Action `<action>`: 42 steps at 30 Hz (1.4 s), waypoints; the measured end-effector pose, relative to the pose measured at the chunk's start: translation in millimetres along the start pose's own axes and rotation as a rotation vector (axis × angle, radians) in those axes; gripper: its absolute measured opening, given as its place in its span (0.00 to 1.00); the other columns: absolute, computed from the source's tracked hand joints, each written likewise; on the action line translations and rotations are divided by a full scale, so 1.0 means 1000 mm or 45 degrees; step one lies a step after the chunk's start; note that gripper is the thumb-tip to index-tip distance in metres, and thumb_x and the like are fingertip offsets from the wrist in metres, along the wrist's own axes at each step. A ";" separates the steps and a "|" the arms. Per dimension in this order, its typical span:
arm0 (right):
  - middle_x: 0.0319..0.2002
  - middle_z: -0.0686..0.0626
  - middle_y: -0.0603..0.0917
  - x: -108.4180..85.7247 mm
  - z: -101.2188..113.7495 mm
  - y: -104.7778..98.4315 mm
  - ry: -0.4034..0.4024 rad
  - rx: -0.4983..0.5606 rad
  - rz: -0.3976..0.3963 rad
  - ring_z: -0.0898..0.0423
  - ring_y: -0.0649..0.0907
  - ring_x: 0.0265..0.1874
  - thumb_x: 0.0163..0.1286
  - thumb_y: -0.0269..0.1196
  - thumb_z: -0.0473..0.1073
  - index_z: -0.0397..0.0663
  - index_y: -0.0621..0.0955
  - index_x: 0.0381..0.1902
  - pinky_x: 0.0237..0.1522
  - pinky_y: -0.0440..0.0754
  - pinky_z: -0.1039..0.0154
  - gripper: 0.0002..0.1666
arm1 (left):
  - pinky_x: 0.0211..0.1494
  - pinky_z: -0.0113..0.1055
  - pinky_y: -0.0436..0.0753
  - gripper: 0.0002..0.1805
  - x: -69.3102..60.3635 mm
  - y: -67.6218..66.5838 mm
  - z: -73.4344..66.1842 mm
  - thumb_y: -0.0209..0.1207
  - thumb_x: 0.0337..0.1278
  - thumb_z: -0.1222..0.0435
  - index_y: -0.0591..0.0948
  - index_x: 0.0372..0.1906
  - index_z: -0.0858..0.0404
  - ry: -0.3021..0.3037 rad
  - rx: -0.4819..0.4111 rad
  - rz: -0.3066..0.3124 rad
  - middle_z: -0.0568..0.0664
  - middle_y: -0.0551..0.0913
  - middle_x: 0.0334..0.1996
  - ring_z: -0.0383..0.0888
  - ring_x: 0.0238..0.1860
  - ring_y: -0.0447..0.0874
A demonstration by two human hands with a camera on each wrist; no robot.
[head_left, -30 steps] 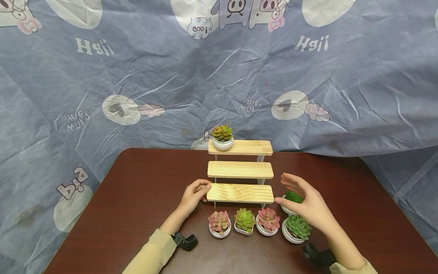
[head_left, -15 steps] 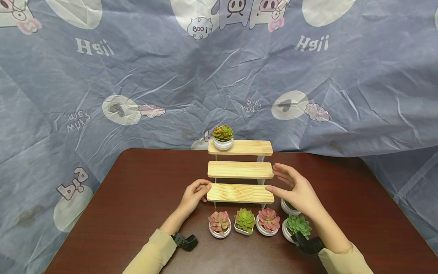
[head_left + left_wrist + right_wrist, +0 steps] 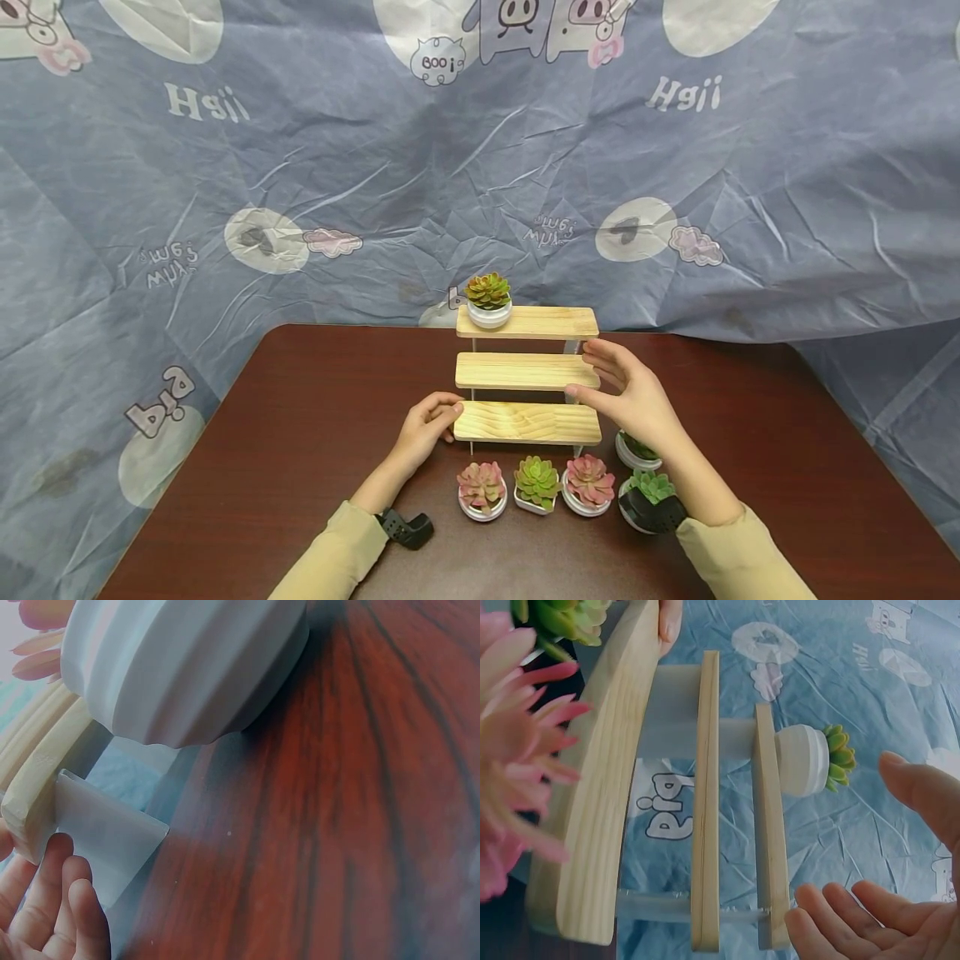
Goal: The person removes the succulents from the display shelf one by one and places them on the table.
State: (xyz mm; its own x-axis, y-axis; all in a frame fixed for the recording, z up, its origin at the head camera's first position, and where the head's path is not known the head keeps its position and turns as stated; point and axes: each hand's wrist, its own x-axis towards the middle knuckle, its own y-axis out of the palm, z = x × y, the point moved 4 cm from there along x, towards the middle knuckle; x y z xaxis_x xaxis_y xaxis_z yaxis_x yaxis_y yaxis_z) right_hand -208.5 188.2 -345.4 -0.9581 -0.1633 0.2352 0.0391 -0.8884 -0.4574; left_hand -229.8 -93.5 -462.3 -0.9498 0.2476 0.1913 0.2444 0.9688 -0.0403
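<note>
A wooden three-tier display shelf (image 3: 527, 422) stands on the table. My left hand (image 3: 426, 427) grips the left end of its lowest board; in the left wrist view, fingers (image 3: 56, 859) curl beneath the board beside a clear support (image 3: 109, 829). My right hand (image 3: 630, 398) is by the right end of the upper boards, thumb and fingers spread with nothing between them. One potted succulent (image 3: 488, 302) sits at the left of the top board. In front of the shelf are a pink succulent (image 3: 482, 490), a green one (image 3: 536, 483) and another pink one (image 3: 588, 483).
Two more potted succulents stand to the right: one green plant (image 3: 651, 487) partly covered by the wrist strap (image 3: 652, 510), and one pot (image 3: 636, 452) behind it under the right forearm. A blue patterned cloth (image 3: 360, 167) hangs behind the dark table (image 3: 315, 375).
My right hand has moved left and away from me, from beside the lowest board to the upper boards' right end. The left hand and the shelf have stayed still.
</note>
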 end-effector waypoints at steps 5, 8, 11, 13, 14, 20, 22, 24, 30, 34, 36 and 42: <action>0.61 0.37 0.70 0.009 0.003 0.005 -0.014 0.048 0.000 0.45 0.72 0.60 0.56 0.71 0.42 0.34 0.65 0.65 0.61 0.68 0.58 0.43 | 0.29 0.38 0.79 0.14 0.001 0.000 0.000 0.54 0.65 0.69 0.75 0.50 0.77 -0.023 -0.001 0.004 0.46 0.80 0.26 0.48 0.25 0.74; 0.61 0.37 0.70 0.014 0.004 0.007 -0.003 0.065 0.000 0.45 0.72 0.60 0.56 0.71 0.42 0.34 0.64 0.66 0.61 0.69 0.59 0.44 | 0.30 0.39 0.80 0.13 0.000 0.000 0.000 0.54 0.65 0.69 0.76 0.49 0.74 -0.032 0.002 0.003 0.46 0.81 0.27 0.48 0.25 0.75; 0.62 0.38 0.70 0.018 0.005 0.009 0.014 0.083 0.007 0.45 0.72 0.60 0.56 0.71 0.43 0.35 0.64 0.66 0.60 0.69 0.59 0.44 | 0.30 0.40 0.80 0.12 0.000 0.000 0.000 0.53 0.66 0.69 0.77 0.49 0.73 -0.035 0.005 0.001 0.47 0.81 0.27 0.47 0.25 0.75; 0.62 0.38 0.70 0.021 0.006 0.011 0.022 0.098 0.013 0.45 0.72 0.60 0.56 0.71 0.44 0.35 0.64 0.66 0.60 0.69 0.58 0.45 | 0.31 0.40 0.80 0.13 0.000 0.000 -0.001 0.53 0.66 0.68 0.77 0.49 0.73 -0.036 0.008 0.001 0.47 0.81 0.27 0.46 0.25 0.75; 0.62 0.38 0.70 0.022 0.006 0.012 0.027 0.105 0.016 0.45 0.72 0.60 0.56 0.71 0.45 0.36 0.64 0.66 0.60 0.69 0.57 0.45 | 0.31 0.41 0.80 0.13 0.000 0.000 -0.001 0.53 0.66 0.68 0.77 0.49 0.73 -0.036 0.010 0.001 0.47 0.81 0.27 0.46 0.25 0.75; 0.63 0.40 0.69 0.030 0.007 0.016 0.053 0.120 0.022 0.46 0.71 0.61 0.57 0.71 0.48 0.38 0.63 0.67 0.60 0.70 0.54 0.46 | 0.31 0.46 0.80 0.12 0.000 0.000 -0.001 0.54 0.65 0.68 0.77 0.48 0.72 -0.039 0.016 -0.004 0.47 0.81 0.27 0.54 0.26 0.75; 0.63 0.41 0.69 0.033 0.009 0.018 0.054 0.121 0.019 0.46 0.71 0.61 0.56 0.71 0.49 0.39 0.63 0.67 0.60 0.69 0.54 0.46 | 0.31 0.47 0.80 0.12 0.000 0.000 -0.001 0.54 0.65 0.68 0.78 0.48 0.72 -0.040 0.018 -0.007 0.46 0.81 0.27 0.57 0.27 0.74; 0.64 0.41 0.68 0.036 0.011 0.020 0.052 0.121 0.015 0.47 0.72 0.61 0.56 0.71 0.49 0.40 0.63 0.68 0.61 0.69 0.56 0.47 | 0.31 0.47 0.80 0.12 0.000 0.000 -0.001 0.54 0.65 0.68 0.78 0.48 0.72 -0.038 0.018 -0.010 0.46 0.81 0.27 0.58 0.27 0.74; 0.65 0.44 0.67 0.046 0.014 0.027 0.073 0.125 0.011 0.49 0.71 0.61 0.54 0.72 0.52 0.43 0.63 0.68 0.60 0.70 0.57 0.49 | 0.31 0.46 0.80 0.12 0.000 0.000 -0.001 0.54 0.65 0.69 0.77 0.48 0.72 -0.034 0.014 -0.005 0.47 0.81 0.26 0.50 0.25 0.75; 0.65 0.45 0.67 0.054 0.016 0.032 0.088 0.155 0.007 0.49 0.71 0.62 0.54 0.72 0.51 0.43 0.63 0.68 0.58 0.72 0.55 0.49 | 0.31 0.45 0.80 0.12 -0.001 0.000 -0.001 0.53 0.66 0.69 0.77 0.48 0.72 -0.045 0.010 0.002 0.47 0.80 0.27 0.47 0.25 0.74; 0.65 0.44 0.67 0.058 0.017 0.034 0.082 0.168 0.009 0.49 0.70 0.62 0.54 0.72 0.50 0.42 0.62 0.68 0.58 0.72 0.55 0.49 | 0.31 0.45 0.80 0.12 -0.001 0.000 -0.001 0.53 0.66 0.69 0.77 0.48 0.73 -0.047 0.007 0.004 0.47 0.80 0.27 0.47 0.26 0.74; 0.65 0.43 0.67 0.067 0.019 0.039 0.082 0.169 0.001 0.48 0.70 0.62 0.55 0.71 0.49 0.42 0.62 0.68 0.59 0.71 0.58 0.48 | 0.31 0.46 0.80 0.12 0.000 0.000 -0.002 0.53 0.66 0.69 0.77 0.48 0.73 -0.045 0.006 0.004 0.49 0.80 0.27 0.48 0.26 0.74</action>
State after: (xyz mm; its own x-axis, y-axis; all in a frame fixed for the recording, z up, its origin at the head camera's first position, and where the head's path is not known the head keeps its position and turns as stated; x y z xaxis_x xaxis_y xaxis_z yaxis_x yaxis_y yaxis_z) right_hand -265.5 134.2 -331.0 -0.9742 -0.1398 0.1772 0.0728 -0.9378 -0.3393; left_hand -229.2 -93.1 -460.2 -0.9553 0.2508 0.1565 0.2467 0.9680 -0.0457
